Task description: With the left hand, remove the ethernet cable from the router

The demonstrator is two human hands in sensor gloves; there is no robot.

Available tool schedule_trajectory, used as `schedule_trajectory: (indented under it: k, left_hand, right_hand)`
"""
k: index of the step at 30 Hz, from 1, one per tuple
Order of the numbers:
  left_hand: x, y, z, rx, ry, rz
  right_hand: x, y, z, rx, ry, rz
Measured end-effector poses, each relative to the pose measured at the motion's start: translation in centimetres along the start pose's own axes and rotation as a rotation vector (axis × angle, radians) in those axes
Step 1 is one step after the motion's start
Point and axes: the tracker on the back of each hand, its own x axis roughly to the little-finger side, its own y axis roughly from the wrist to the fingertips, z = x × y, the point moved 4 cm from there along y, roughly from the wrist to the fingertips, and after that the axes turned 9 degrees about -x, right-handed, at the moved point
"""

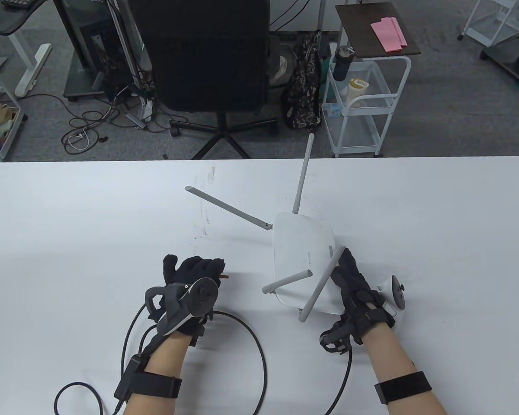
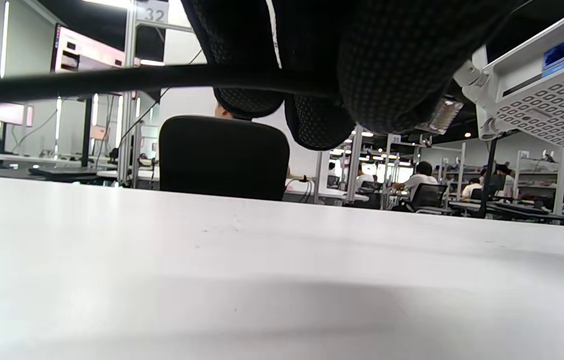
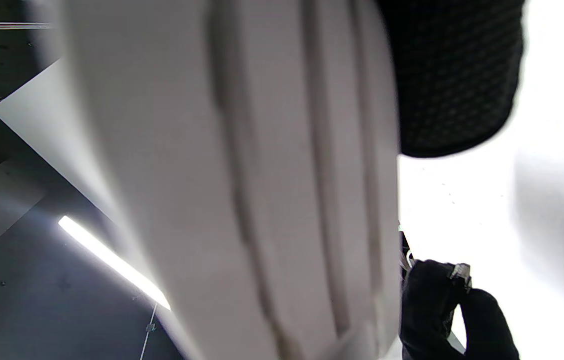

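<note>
A white router (image 1: 302, 250) with several grey antennas sits mid-table, its near-left side tilted up so that its vented underside (image 2: 547, 100) shows. My right hand (image 1: 350, 276) grips the router's right edge; the casing fills the right wrist view (image 3: 241, 175). My left hand (image 1: 194, 276) is left of the router, apart from it, and pinches the plug (image 1: 224, 275) of the black ethernet cable (image 1: 259, 346). The plug (image 2: 444, 116) is out of the router and points towards it. The cable loops back on the table beside my left forearm.
The white table (image 1: 69, 242) ends at its far edge (image 1: 112, 161). Beyond that edge stand a black office chair (image 1: 207, 56) and a white cart (image 1: 363, 103). Thin black glove leads (image 1: 78, 389) lie near my wrists.
</note>
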Motion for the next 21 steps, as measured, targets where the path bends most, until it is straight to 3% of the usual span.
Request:
schedule_trajectory:
  k: [21]
  left_hand:
    - [0.26,0.04,0.65,0.078,-0.050,-0.029]
  right_hand:
    - [-0.12,0.01,0.06,0.001,-0.010,0.008]
